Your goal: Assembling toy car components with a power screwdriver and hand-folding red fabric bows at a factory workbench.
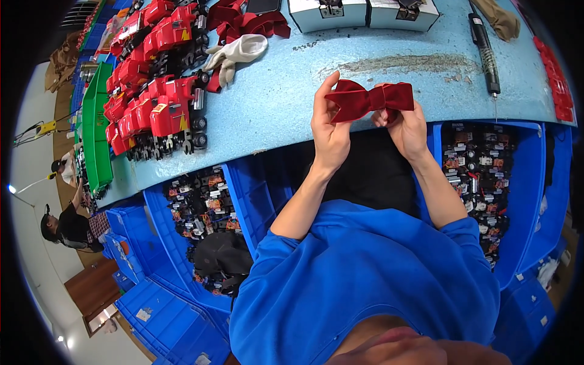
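Note:
A dark red velvet bow (374, 100) is stretched between my two hands, just above the front edge of the light blue workbench (283, 91). My left hand (330, 134) grips the bow's left loop, thumb below and fingers above. The right end lies in my right hand (404, 131), whose fingers curl behind and under it and are partly hidden. Farther off on the bench, to the left, are more dark red ribbon pieces (252, 24) and a pale work glove (237, 53).
Red toy trucks (164, 91) crowd the bench's left side beside a green tray (97, 128). Two white boxes (328, 17) stand at the back, an electric screwdriver (485, 55) right. Blue bins (529, 201) of small parts flank me; a black bag (222, 255) sits in one. Other people (73, 225) work far left.

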### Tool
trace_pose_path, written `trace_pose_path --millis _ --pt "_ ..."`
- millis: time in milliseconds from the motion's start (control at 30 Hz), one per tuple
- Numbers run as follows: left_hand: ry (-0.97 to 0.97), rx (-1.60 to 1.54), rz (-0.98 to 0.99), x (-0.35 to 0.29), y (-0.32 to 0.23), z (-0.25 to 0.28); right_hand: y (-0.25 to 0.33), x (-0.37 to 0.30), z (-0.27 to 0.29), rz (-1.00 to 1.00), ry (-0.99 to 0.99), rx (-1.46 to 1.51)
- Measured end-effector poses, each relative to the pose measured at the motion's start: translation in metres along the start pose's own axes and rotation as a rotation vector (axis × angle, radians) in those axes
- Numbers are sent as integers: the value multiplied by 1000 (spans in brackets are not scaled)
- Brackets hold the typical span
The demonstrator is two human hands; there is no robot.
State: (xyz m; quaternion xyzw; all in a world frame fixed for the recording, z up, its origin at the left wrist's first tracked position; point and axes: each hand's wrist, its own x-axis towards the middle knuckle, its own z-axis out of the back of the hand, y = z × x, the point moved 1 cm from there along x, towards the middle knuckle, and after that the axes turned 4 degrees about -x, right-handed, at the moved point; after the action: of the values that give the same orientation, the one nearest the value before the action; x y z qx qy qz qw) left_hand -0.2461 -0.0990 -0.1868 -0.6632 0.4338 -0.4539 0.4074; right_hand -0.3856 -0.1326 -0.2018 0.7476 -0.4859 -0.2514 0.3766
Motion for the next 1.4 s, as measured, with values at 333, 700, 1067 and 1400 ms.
trace_pose_path --millis 333,700,1067,1400 --pt "-26 -108 84 -1 6 7 -1 0 -1 -82 47 60" --pt "27 -235 137 -1 10 7 -1 -3 -4 -80 21 -54" --pt "43 122 -74 5 13 4 -6 0 2 90 -108 -247" --pt "-30 452 -39 19 22 7 0 14 -5 -235 -14 -110"
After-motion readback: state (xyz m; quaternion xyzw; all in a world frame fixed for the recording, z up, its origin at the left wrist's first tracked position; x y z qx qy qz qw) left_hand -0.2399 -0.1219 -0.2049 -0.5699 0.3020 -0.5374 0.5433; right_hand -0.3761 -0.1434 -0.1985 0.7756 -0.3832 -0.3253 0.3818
